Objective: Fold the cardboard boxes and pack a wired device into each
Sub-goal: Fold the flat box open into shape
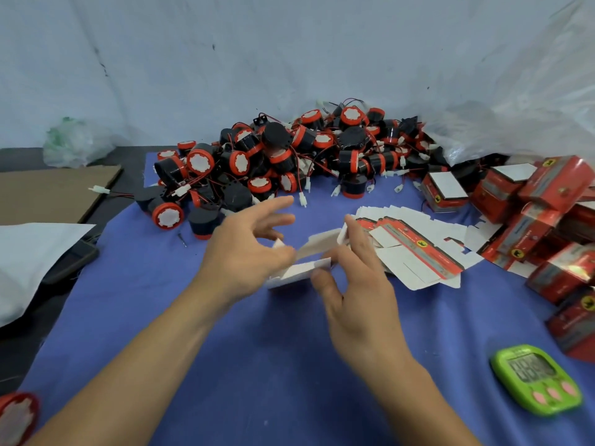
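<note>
Above the middle of the blue cloth [225, 333], a flat cardboard box blank [309, 262] with its white inside towards me is held by both hands. My left hand [248, 249] pinches its left end with the thumb, the other fingers spread out. My right hand [357, 278] pinches its right side between thumb and fingers. A stack of flat blanks [418, 249] lies just right of my hands. A heap of black and red round wired devices [289, 156] fills the back of the cloth. Folded red boxes [544, 214] are piled at the right.
A green digital timer [537, 379] lies at the front right. A brown cardboard sheet [54, 191] and a white bag [29, 259] sit at the left. A clear plastic bag [515, 107] hangs over the right back. One device [17, 416] shows at the bottom left corner.
</note>
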A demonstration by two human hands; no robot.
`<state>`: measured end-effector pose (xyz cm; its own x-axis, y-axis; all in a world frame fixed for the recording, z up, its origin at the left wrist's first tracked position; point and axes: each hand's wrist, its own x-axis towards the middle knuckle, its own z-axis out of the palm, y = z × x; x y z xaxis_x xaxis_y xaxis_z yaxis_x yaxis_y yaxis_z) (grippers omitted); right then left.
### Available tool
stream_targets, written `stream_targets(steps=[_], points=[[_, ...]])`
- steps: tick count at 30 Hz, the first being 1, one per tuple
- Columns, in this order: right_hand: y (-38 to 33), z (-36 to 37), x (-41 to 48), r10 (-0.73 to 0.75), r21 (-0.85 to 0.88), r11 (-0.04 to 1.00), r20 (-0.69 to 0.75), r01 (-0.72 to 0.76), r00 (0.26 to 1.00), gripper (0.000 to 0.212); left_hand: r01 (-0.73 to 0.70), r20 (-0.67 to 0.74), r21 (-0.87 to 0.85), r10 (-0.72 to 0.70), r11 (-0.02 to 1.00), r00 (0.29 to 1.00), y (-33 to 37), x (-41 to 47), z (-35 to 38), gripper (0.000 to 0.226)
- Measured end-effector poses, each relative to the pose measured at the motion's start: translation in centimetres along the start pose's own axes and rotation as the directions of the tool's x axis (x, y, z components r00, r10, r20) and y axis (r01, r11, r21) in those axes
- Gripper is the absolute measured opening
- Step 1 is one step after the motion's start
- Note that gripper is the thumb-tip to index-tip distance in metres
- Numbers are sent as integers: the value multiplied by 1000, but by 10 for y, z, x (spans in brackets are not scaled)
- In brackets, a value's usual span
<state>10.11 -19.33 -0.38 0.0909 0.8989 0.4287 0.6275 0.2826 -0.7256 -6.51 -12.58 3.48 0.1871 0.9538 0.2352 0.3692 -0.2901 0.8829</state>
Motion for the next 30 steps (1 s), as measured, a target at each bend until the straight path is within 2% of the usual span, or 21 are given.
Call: stream_targets(steps=[2, 4, 6, 8, 10, 12, 16, 19, 21, 24, 27, 30], points=[[-1, -1, 1, 71, 45, 996, 61, -74, 996, 35, 69, 203, 0, -67, 998, 977, 1, 1, -3, 61], [0, 1, 0, 83, 33, 996, 67, -86, 994, 39, 100, 244, -34, -89, 994, 966, 0, 3, -5, 50], [0, 4, -3, 86, 10, 996, 30, -87, 996, 31, 150, 170, -133, -127, 980, 977, -1, 4, -3, 46], [1, 7, -6, 99, -12, 995, -37, -100, 994, 19, 188, -8, -229, -195, 955, 981, -5, 4, 4, 51], [1, 10, -8, 137, -11, 990, -91, -138, 986, 17, 165, -243, -263, -230, 951, 942, -10, 1, 16, 53], [0, 11, -10, 165, 36, 986, -133, -161, 977, 18, 97, -389, -244, -189, 965, 902, -11, -8, 30, 46], [-3, 15, -12, 176, 128, 980, -223, -151, 959, 13, 38, -455, -226, -139, 973, 880, -17, -12, 39, 35], [-3, 18, -9, 258, 200, 957, -255, -210, 932, 22, 102, -410, -232, -193, 967, 892, -26, -9, 38, 38], [1, 17, -5, 290, 235, 942, -207, -240, 934, 36, 129, -387, -238, -215, 963, 897, -29, -8, 38, 36], [8, 10, 3, 266, 257, 930, 16, -262, 964, 60, 121, -368, -256, -213, 959, 905, -27, -6, 37, 35], [14, 5, 12, 239, 304, 910, 170, -281, 956, 43, 110, -342, -272, -203, 956, 918, -25, -6, 36, 24], [15, 3, 15, 250, 340, 891, 189, -302, 950, 29, 102, -344, -297, -206, 949, 916, -25, -9, 37, 24]])
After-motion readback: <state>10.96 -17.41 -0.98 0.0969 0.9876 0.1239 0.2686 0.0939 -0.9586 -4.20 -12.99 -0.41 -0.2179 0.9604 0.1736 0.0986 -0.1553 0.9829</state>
